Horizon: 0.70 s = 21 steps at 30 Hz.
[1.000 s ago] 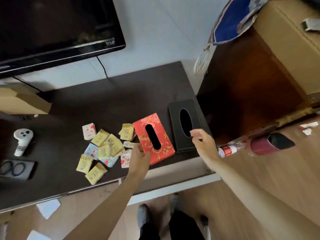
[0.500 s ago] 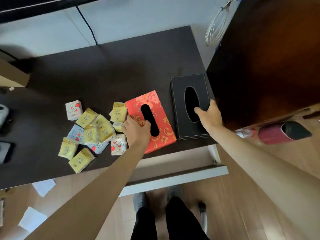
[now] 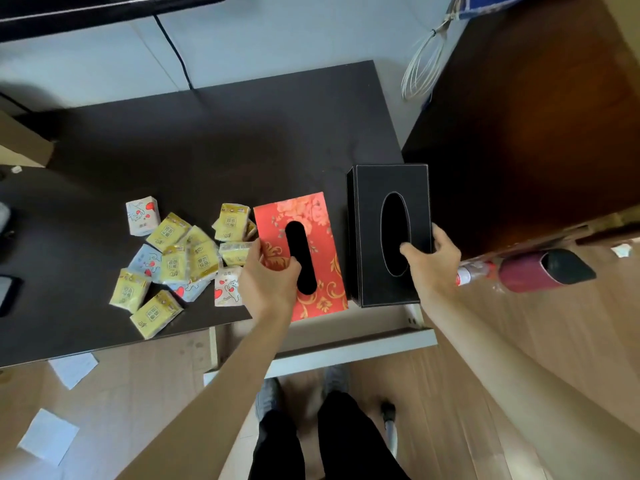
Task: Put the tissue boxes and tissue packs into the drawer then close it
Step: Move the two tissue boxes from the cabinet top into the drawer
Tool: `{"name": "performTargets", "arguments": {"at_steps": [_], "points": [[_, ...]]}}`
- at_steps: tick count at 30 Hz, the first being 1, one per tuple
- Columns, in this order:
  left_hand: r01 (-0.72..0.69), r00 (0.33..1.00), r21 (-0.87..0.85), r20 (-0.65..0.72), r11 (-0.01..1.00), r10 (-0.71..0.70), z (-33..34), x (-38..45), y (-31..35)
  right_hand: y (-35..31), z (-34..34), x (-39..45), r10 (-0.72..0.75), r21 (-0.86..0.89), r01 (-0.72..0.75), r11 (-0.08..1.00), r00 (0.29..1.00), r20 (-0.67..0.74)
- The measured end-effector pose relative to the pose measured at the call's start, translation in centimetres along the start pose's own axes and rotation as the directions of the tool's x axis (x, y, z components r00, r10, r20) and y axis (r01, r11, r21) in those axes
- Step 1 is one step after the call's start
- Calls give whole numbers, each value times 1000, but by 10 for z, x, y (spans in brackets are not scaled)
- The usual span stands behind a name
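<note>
A red floral tissue box (image 3: 311, 216) lies at the front edge of the dark cabinet top (image 3: 207, 140). My left hand (image 3: 268, 282) grips its left side, thumb at the oval slot. Right of it stands a taller black tissue box (image 3: 367, 209). My right hand (image 3: 431, 263) holds its near right corner, thumb in the slot. Several small yellow and white tissue packs (image 3: 173, 254) lie scattered to the left. Below the boxes the drawer (image 3: 353, 348) is pulled open, its inside mostly hidden by my arms.
A brown wooden cabinet (image 3: 540, 116) rises close on the right of the black box. A red bottle (image 3: 533, 270) lies on the wooden floor at the right. Paper scraps (image 3: 72, 368) lie on the floor at the left. My feet (image 3: 270, 393) stand before the drawer.
Both hands have closed on the boxes: the left now grips the red box's side, the right wraps the black box's corner. The view has moved closer and lower.
</note>
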<state>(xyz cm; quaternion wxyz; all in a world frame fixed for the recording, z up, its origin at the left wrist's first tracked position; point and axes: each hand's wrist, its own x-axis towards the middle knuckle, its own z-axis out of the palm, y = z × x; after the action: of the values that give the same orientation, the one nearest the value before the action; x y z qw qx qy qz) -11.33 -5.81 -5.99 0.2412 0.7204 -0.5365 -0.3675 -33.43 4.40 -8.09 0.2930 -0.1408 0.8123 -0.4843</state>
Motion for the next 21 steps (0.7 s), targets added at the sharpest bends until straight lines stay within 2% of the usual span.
{"name": "performTargets", "arguments": {"at_steps": [7, 13, 21], "points": [[117, 992, -89, -28, 989, -120, 4, -56, -59, 39, -5, -44, 0, 48, -1, 999, 1000, 21], [81, 996, -79, -19, 994, -83, 8, -77, -81, 59, 0, -68, -33, 8, 33, 999, 999, -22], [106, 994, -58, 8, 993, -106, 5, -87, -99, 71, -4, -79, -71, -61, 72, 996, 997, 7]]}}
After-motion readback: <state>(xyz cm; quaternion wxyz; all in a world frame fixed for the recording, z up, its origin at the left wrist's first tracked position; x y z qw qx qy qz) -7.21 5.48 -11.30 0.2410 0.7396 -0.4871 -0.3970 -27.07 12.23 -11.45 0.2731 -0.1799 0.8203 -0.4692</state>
